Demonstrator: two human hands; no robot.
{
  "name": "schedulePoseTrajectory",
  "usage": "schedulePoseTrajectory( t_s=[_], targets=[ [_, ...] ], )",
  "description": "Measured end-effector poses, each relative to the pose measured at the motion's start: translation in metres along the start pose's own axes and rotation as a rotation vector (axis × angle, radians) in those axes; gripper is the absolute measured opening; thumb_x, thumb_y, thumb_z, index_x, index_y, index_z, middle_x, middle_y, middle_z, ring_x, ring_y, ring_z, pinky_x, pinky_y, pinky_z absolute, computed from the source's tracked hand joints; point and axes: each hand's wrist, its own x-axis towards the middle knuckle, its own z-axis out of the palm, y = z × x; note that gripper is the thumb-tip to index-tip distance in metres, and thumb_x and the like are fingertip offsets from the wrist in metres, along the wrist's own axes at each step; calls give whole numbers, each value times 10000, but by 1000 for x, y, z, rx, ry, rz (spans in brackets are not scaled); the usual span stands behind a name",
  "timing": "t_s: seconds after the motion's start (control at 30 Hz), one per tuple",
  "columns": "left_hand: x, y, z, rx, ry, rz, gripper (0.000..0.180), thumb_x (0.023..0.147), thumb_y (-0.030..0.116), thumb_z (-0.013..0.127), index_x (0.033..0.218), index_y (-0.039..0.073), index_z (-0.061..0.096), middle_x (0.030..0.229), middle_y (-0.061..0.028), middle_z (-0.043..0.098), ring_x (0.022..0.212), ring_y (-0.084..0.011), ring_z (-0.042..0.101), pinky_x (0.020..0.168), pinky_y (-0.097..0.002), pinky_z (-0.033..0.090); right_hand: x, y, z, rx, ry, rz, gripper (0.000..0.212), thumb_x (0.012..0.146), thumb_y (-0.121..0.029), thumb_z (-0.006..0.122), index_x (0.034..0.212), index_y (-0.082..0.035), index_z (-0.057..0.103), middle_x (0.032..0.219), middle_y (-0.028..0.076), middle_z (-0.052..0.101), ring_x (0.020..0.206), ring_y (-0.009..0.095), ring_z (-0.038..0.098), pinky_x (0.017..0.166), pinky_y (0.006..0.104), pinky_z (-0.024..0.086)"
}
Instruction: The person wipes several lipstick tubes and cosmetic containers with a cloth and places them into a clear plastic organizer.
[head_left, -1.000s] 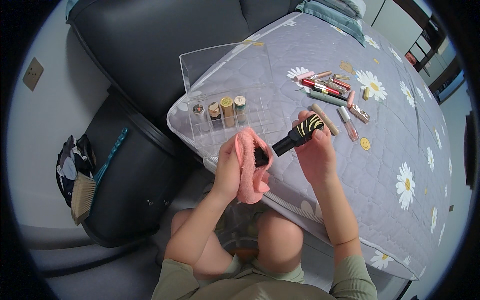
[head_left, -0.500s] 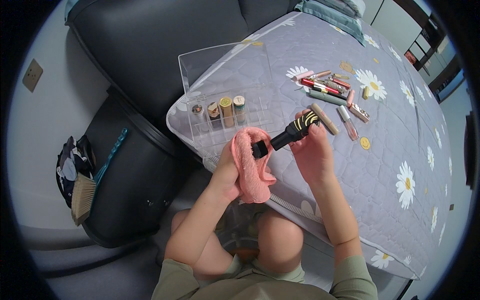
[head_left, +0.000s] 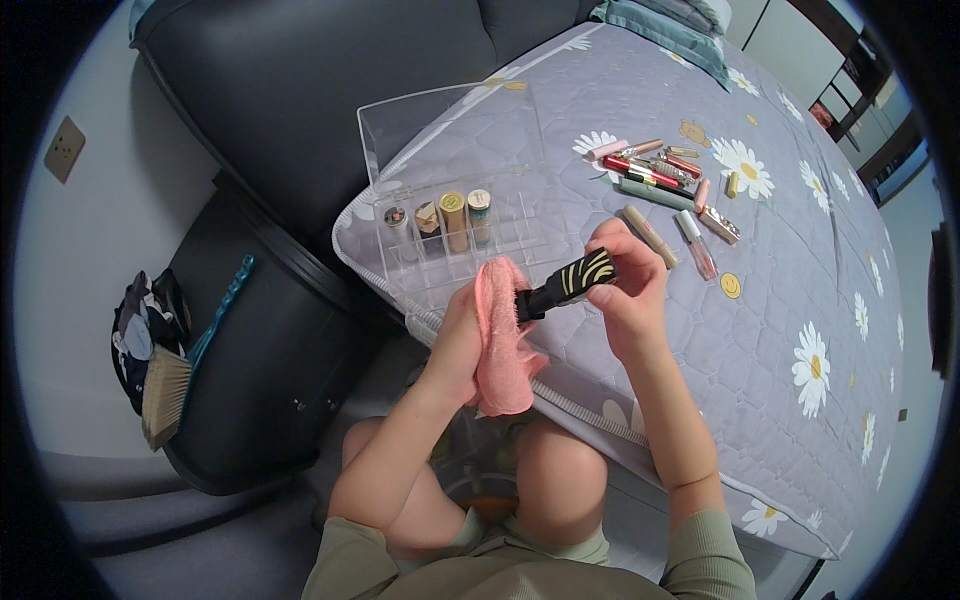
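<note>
My left hand (head_left: 458, 345) is wrapped round a pink towelling cloth (head_left: 505, 355), held upright over the bed's near edge. A small black piece (head_left: 525, 306) shows at the cloth's upper right side, partly hidden by its folds. My right hand (head_left: 632, 290) pinches a black makeup tube with yellow stripes (head_left: 585, 275) by its wide end. The tube's narrower end points down left and meets the black piece at the cloth; whether the two are joined I cannot tell.
A clear lidded organizer (head_left: 520, 225) stands open on the bed, with several upright cosmetics (head_left: 454, 220) in its slots. Right of it lie several lip tubes and pencils (head_left: 655, 175). A dark headboard (head_left: 330, 80) rises behind; a brush with a blue handle (head_left: 215, 325) leans at left.
My right hand has moved left and down, bringing the striped tube against the black piece, which stood apart from it before. The cloth has turned slightly and closed more around that piece.
</note>
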Motion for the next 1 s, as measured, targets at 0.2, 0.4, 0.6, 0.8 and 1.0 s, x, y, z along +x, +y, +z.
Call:
schedulePoseTrajectory(
  t_s=[0.2,0.4,0.6,0.8,1.0],
  targets=[
    [-4,-16,-1,99,-14,276,249,882,314,342,940,79,396,764,-29,463,648,-103,482,514,-248,457,2,8,-3,-127,-50,-61,318,559,-11,705,858,-4,598,823,27,511,711,82,448,594,202,333],
    [-12,-8,-3,239,-13,210,273,906,324,268,944,81,385,765,-47,472,664,-101,485,555,-252,462,1,8,-2,-161,-118,-38,298,553,-26,715,835,-13,617,784,26,532,677,82,434,581,203,332],
    [-17,-4,-3,123,29,68,370,887,405,300,945,72,450,809,-31,489,707,-101,486,621,-226,426,0,8,-2,-181,-154,-33,296,546,-53,731,825,-17,637,741,13,533,653,76,430,561,203,325],
    [-15,-5,-4,-91,-27,-47,415,862,462,323,930,73,448,668,-19,459,524,-85,427,456,-205,369,-2,7,5,-243,-77,-26,292,557,-53,724,833,-14,636,741,5,527,655,69,428,556,193,321],
    [-6,-11,-18,-585,-395,-252,346,847,440,371,806,97,400,589,-16,396,471,-101,373,416,-231,334,-6,14,8,-144,9,3,304,579,-15,695,872,3,618,809,27,516,719,79,465,597,192,353]
  ],
)
